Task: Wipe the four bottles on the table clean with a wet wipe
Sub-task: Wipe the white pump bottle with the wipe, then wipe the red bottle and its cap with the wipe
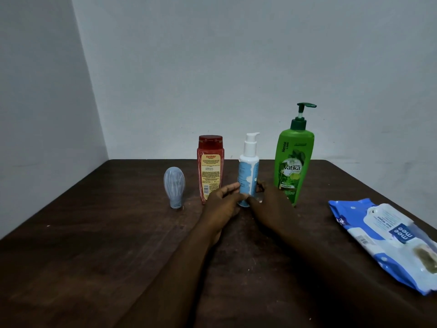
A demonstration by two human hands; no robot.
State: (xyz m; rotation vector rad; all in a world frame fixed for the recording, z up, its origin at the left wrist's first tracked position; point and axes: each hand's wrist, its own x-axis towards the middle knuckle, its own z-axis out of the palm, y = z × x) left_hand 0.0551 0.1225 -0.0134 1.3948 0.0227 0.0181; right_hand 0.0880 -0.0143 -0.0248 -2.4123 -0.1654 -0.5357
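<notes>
Across the dark wood table (pixel 94 256), left hand (pixel 221 205) and right hand (pixel 272 205) clasp the slim, smooth pump bottle (pixel 248 171) upright between them.

Dark brown worktop (pixel 94 256). Grey tube (pixel 174 187), pale streaks. Red bottle (pixel 210 166), yellow label. White pump bottle (pixel 248 171), light-blue label. Green bottle (pixel 293 162), dark-green pump. Blue-white wipes pack (pixel 387 240). Grey-white wall (pixel 212 67).

Glossy plastic green bottle (pixel 293 159); matt wooden table (pixel 94 245).
</notes>
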